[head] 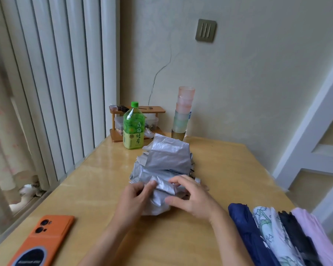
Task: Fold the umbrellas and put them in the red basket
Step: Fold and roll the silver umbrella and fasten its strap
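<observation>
A silver umbrella [167, 160] lies collapsed on the wooden table [229, 169], its fabric bunched in loose folds. My left hand [135, 200] pinches a fold of the silver fabric at its near left side. My right hand [190, 196] grips the near end of the same umbrella, fingers curled over the fabric. At the table's near right corner lie several other umbrellas side by side: a navy one [246, 231], a white patterned one [271, 235], a black one [296, 237] and a pink one [315, 233]. No red basket is in view.
A green tea bottle [133, 127] stands behind the silver umbrella, before a small wooden rack [140, 110]. A stack of plastic cups [183, 110] stands by the wall. An orange phone [42, 239] lies at the near left. A white radiator [56, 83] borders the left.
</observation>
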